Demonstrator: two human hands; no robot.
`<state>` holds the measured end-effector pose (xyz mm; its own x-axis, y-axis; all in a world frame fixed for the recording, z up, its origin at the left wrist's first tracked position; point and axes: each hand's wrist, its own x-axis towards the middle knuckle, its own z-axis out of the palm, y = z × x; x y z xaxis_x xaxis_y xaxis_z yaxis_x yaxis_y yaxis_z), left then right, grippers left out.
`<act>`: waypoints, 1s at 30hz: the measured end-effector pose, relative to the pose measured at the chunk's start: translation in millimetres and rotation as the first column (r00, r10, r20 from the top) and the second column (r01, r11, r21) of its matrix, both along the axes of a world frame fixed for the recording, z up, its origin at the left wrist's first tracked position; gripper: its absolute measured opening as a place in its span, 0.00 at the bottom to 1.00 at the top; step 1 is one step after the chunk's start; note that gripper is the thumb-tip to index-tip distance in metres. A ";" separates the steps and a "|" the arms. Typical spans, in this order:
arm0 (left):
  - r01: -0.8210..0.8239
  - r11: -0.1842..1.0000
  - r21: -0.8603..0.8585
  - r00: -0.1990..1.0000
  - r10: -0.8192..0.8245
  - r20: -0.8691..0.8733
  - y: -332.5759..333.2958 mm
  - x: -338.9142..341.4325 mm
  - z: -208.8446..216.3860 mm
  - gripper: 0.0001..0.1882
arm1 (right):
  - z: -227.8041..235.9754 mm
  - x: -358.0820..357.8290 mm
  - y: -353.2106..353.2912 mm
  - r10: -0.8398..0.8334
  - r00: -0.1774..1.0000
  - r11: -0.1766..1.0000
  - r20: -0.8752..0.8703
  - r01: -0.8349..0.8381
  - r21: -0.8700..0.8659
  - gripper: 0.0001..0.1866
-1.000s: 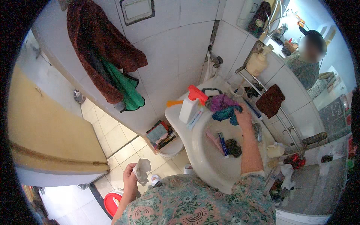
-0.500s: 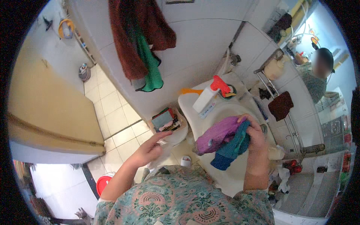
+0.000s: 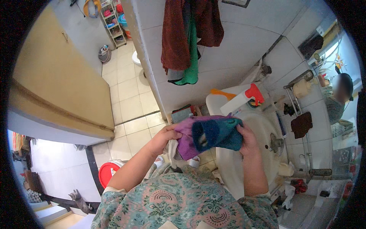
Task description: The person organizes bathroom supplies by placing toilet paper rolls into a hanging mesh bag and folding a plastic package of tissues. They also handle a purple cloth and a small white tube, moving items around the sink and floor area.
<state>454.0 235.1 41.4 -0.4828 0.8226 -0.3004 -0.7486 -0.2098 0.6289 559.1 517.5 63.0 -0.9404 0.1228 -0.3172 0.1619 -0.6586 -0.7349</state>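
Observation:
Both hands hold a bundle of soft cloth in front of my body, over the near left edge of the washbasin point(image 3: 263, 173). My left hand point(image 3: 160, 142) is closed on the purple cloth point(image 3: 185, 139), thumb on top. A whitish, partly striped piece of cloth point(image 3: 174, 150) hangs below that hand. My right hand point(image 3: 249, 142) grips the far end of the teal cloth point(image 3: 228, 134), its fingers partly hidden behind it. The dark blue cuff point(image 3: 206, 131) of the teal cloth gapes towards the left, overlapping the purple one.
A white spray bottle point(image 3: 240, 100) with a red trigger and an orange-handled tool point(image 3: 222, 94) lie on the basin's far rim. The tap point(image 3: 276, 144) is at its right. Brown and green towels point(image 3: 177, 45) hang ahead. A red-lidded bucket point(image 3: 108, 173) and a cat point(image 3: 79, 200) are at left.
My left hand has come right and taken hold of the purple cloth. The bundle has moved left and now spans both hands. The view has shifted left.

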 end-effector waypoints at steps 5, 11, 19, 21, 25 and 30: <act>0.084 0.973 -0.213 0.994 -0.098 -0.056 -6.4 0.2 7.7 0.23 | 7.3 53.7 23.6 -0.171 0.983 0.985 0.073 0.169 0.029 0.26; 0.368 0.872 -0.322 0.870 -0.445 -0.211 57.8 7.5 -11.6 0.21 | 14.0 138.4 43.1 -0.531 0.845 0.845 0.070 0.521 0.117 0.28; 0.570 0.786 -0.239 0.716 -0.618 -0.325 229.2 31.1 15.3 0.27 | 9.4 215.1 65.0 -0.695 0.719 0.719 0.000 0.694 0.018 0.28; 0.558 0.799 -0.224 0.711 -0.600 -0.366 242.7 36.0 18.0 0.26 | 1.5 226.3 71.3 -0.685 0.728 0.728 -0.040 0.685 0.007 0.27; 0.551 0.792 -0.264 0.734 -0.610 -0.298 245.6 32.0 15.7 0.26 | 3.5 232.5 77.7 -0.722 0.692 0.691 -0.005 0.721 0.041 0.28; 0.487 0.804 -0.341 0.738 -0.588 -0.330 210.5 22.2 -14.0 0.26 | -2.8 195.5 93.3 -0.732 0.677 0.680 0.078 0.717 0.154 0.29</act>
